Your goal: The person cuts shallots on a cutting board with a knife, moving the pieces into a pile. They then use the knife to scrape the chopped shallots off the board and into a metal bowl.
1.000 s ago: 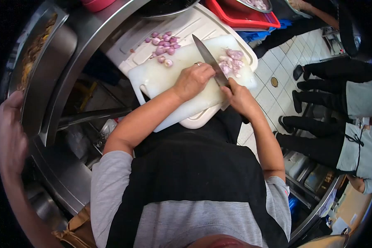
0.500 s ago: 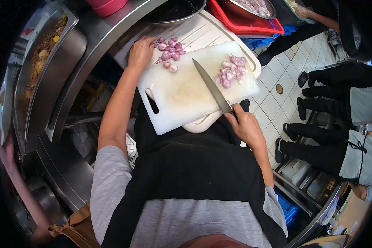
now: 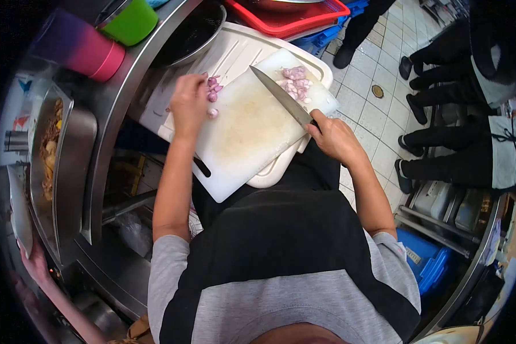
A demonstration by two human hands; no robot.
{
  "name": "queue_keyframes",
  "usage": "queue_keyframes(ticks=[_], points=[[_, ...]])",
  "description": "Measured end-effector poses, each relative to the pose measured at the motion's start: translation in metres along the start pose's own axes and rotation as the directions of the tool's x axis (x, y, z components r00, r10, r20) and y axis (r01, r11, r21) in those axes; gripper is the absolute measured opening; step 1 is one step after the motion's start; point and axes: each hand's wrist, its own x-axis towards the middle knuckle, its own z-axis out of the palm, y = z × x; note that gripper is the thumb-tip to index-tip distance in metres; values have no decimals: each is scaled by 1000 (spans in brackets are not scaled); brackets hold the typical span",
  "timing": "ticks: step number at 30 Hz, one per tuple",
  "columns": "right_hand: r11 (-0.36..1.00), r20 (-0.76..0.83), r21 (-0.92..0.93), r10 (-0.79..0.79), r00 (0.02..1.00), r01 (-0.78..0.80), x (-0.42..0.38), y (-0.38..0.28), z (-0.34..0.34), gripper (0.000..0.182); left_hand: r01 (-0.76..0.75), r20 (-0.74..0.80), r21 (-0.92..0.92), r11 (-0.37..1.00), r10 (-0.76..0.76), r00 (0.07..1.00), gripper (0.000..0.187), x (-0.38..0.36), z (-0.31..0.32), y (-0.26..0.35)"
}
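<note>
My right hand [image 3: 333,136] grips a kitchen knife [image 3: 284,98] by its dark handle. The long blade slants across the white cutting board [image 3: 243,129], its tip towards the far edge. Right of the blade lies a heap of cut shallots [image 3: 296,86]. At the board's left edge my left hand [image 3: 189,103] hovers over or touches a group of whole shallots [image 3: 213,92] and covers part of them. Its fingers look bent but are blurred, so a hold on a shallot cannot be made out. One pale shallot [image 3: 212,113] sits apart, nearer me.
Under the board is a cream ridged surface [image 3: 235,40]. Beyond it stand a dark-bottomed metal bowl [image 3: 215,34] and a red basket [image 3: 292,26]. A steel counter with a food pan [image 3: 77,155] curves along the left. Several people in dark trousers [image 3: 447,155] stand right.
My left hand has come in from beside the shallots to over them, hiding several. My right hand still holds the knife over the board. The whole view has turned and shifted.
</note>
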Motion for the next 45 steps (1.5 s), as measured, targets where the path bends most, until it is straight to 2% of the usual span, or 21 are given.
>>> queue_keyframes(ticks=[1, 3, 4, 6, 7, 11, 13, 14, 16, 18, 23, 26, 29, 36, 40, 42, 45], points=[[1000, -12, -12, -8, 1000, 7, 1, 1, 0, 24, -125, 4, -79, 989, 126, 992, 11, -4, 8, 16], [1000, -28, -21, -12, 1000, 11, 3, 1, 0, 23, -264, 128, -140, 954, 281, 951, 12, -15, 24, 46], [999, -25, -32, -8, 1000, 8, 3, 0, -3, 24, -270, 131, -144, 952, 289, 948, 12, -21, 32, 56], [999, -24, -44, 5, 1000, -6, 2, 0, -3, 26, -325, 274, -65, 944, 330, 903, 13, -32, 45, 71], [999, -29, -52, -6, 1000, 5, 1, 1, -1, 26, -329, 277, -72, 942, 335, 900, 13, -37, 48, 75], [996, -38, -89, -28, 999, 24, -5, -5, -1, 25, -325, 339, -132, 937, 350, 873, 19, -48, 50, 78], [992, -42, -108, -71, 997, 66, -9, -11, 3, 24, -275, 246, -227, 934, 328, 912, 14, -48, 48, 78], [985, -47, -134, -114, 992, 107, -12, -14, 5, 23, -276, 250, -228, 934, 330, 910, 14, -49, 48, 77], [978, -49, -153, -153, 987, 144, -16, -18, 9, 23, -135, 300, -257, 957, 212, 930, 13, -48, 49, 74], [959, -84, -192, -229, 970, 210, -17, -19, 15, 22, -145, 292, -258, 955, 220, 931, 12, -48, 51, 74], [952, -90, -206, -247, 965, 225, -18, -19, 13, 20, -88, 295, -271, 959, 170, 940, 12, -50, 53, 74], [946, -91, -224, -258, 962, 233, -30, -22, 6, 20, -140, 274, -209, 968, 196, 942, 10, -49, 50, 75], [951, -78, -221, -241, 967, 219, -41, -25, 0, 19, -185, 237, -236, 954, 242, 941, 8, -50, 53, 70], [961, -127, -147, -252, 959, 233, -6, -25, 25, 17, -197, 236, -224, 955, 249, 939, 8, -50, 51, 73], [944, -162, -171, -311, 937, 284, -8, -29, 11, 17, -200, 230, -200, 959, 244, 942, 8, -51, 50, 72], [951, -75, -184, -265, 961, 247, -24, -33, 1, 16, -199, 225, -208, 958, 245, 943, 9, -51, 51, 72], [962, -77, -172, -230, 970, 214, -31, -33, 4, 16, -203, 231, -190, 961, 244, 942, 9, -51, 51, 71]])
